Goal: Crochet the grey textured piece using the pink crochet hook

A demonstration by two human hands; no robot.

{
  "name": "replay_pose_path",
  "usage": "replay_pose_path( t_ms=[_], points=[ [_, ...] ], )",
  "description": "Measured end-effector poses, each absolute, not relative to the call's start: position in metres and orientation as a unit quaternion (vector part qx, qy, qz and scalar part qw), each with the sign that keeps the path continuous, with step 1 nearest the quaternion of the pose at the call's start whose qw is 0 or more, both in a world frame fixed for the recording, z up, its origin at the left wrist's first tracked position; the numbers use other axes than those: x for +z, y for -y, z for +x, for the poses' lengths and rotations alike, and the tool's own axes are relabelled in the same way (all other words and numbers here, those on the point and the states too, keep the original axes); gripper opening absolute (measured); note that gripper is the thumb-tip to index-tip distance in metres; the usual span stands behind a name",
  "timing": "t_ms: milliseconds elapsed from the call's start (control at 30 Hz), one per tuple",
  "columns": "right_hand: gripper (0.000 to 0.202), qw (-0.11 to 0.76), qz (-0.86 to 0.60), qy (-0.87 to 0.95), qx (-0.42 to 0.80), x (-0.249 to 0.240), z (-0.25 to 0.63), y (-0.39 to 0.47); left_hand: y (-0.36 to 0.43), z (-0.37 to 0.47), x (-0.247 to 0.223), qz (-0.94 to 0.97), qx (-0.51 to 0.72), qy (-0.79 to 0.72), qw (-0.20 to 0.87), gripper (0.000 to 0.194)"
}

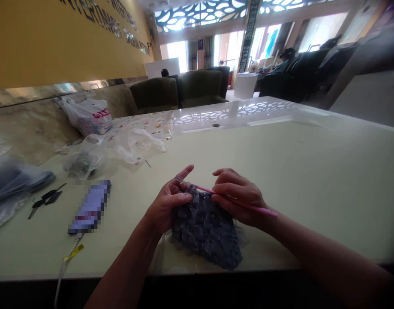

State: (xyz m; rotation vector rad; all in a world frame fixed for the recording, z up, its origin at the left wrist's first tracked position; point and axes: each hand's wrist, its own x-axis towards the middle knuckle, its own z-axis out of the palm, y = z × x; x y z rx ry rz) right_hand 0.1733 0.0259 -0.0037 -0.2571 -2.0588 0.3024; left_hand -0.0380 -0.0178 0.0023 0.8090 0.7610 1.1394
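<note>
A dark grey-blue crocheted piece (206, 231) with a ruffled, slightly sheer surface hangs between my hands at the table's front edge. My left hand (171, 199) pinches its upper left edge between thumb and fingers, the index finger stretched out and a thin strand around it. In my right hand (238, 193) is a pink crochet hook (257, 209), gripped like a knife. Its tip meets the top edge of the piece beside my left thumb. The exact loop at the tip is too small to make out.
On the pale table (296, 171) at left lie a phone (92, 206) with a white cable (63, 266), keys (45, 199), and clear plastic bags (87, 156). A filled white bag (87, 116) stands by the wall. Behind are dark armchairs (200, 88) and a seated person (283, 62).
</note>
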Motion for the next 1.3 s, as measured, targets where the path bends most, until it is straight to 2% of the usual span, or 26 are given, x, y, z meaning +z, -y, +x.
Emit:
replay_pose_path(
  t_ms=[233, 400, 567, 767, 900, 1033, 1300],
  points=[
    [0.016, 0.447, -0.131, 0.815, 0.345, 0.006, 0.187, -0.037, 0.014, -0.041, 0.002, 0.387, 0.502, -0.355, 0.687, 0.062],
    [0.016, 0.441, -0.161, 0.795, 0.385, 0.008, 0.188, -0.039, 0.015, -0.04, 0.0, 0.391, 0.497, -0.367, 0.682, 0.065],
    [0.018, 0.437, -0.161, 0.825, 0.321, 0.008, 0.184, -0.034, 0.017, -0.04, -0.001, 0.415, 0.477, -0.379, 0.676, 0.087],
    [0.023, 0.425, -0.135, 0.865, 0.23, 0.002, 0.176, -0.029, 0.02, -0.033, -0.003, 0.464, 0.469, -0.374, 0.652, 0.098],
    [0.021, 0.445, -0.121, 0.88, 0.114, -0.005, 0.169, -0.026, 0.02, -0.028, -0.002, 0.457, 0.47, -0.374, 0.656, 0.106],
    [0.018, 0.463, -0.109, 0.879, -0.011, -0.009, 0.164, -0.026, 0.021, -0.026, -0.003, 0.433, 0.476, -0.375, 0.667, 0.11],
    [0.025, 0.451, -0.211, 0.858, -0.129, -0.019, 0.158, -0.018, 0.024, -0.011, -0.005, 0.461, 0.522, -0.411, 0.588, 0.106]
  ],
)
